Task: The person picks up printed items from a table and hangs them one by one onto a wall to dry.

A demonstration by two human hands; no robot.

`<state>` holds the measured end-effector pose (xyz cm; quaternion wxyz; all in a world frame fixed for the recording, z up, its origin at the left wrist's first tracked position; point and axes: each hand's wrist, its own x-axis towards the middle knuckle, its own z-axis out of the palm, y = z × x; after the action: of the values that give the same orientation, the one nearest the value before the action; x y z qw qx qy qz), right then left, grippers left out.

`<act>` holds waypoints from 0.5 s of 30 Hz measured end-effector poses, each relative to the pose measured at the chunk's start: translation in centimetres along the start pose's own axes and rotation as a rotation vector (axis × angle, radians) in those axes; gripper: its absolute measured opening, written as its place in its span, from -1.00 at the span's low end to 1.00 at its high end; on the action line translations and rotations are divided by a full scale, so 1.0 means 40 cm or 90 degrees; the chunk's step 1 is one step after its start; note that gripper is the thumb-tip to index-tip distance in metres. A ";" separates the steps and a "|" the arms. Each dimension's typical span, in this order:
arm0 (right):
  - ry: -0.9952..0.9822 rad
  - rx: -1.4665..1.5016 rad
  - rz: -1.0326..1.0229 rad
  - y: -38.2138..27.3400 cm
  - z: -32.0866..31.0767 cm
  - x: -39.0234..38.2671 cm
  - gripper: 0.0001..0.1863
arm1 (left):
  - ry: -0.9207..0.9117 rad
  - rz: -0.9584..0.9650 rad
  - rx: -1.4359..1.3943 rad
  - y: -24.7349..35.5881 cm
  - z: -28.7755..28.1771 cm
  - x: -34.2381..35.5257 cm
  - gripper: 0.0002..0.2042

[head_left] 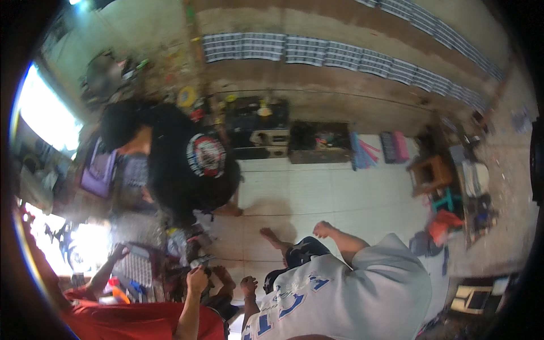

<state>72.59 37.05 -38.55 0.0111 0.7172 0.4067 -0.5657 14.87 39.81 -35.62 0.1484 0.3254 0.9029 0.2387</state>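
My left hand (pixel 248 285) is beside my dark, star-patterned shorts (pixel 306 250), its fingers apart, holding nothing I can see. My right hand (pixel 323 229) is raised by the far side of my knee, the fingers curled in and no object showing. Neither hand touches a tool. My grey-white shirt (pixel 345 294) fills the lower middle. Close on my left, a person in red (pixel 141 320) has one hand (pixel 197 277) near a small pale item and the other hand (pixel 119 252) by an opened laptop's keyboard (pixel 136 269).
A person in black (pixel 192 164) bends over a laptop with a purple screen (pixel 99 170). Along the wall stand a dark, open box (pixel 320 158) and a pink case (pixel 401 146). A wooden stool (pixel 433 174), a turquoise stool (pixel 447 199) and a red bag (pixel 445 226) are at the right.
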 end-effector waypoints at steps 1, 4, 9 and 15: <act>-0.004 -0.013 0.024 0.077 0.019 -0.044 -0.74 | -0.011 0.007 0.012 0.009 0.027 -0.049 -0.74; 0.163 -0.252 0.015 0.401 0.123 -0.158 -0.62 | -0.186 0.093 0.051 0.110 0.174 -0.196 -0.75; 0.232 0.250 0.291 0.593 0.152 -0.374 -0.59 | -0.473 0.302 0.119 0.323 0.373 -0.397 -0.75; 0.298 0.354 0.012 0.893 0.004 -0.446 -0.68 | -0.545 0.478 0.102 0.700 0.548 -0.601 -0.74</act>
<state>93.22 2.91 -39.85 -0.2728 0.8065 0.2221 -0.4751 56.51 50.21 -36.60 0.3807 0.7015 0.6002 0.0527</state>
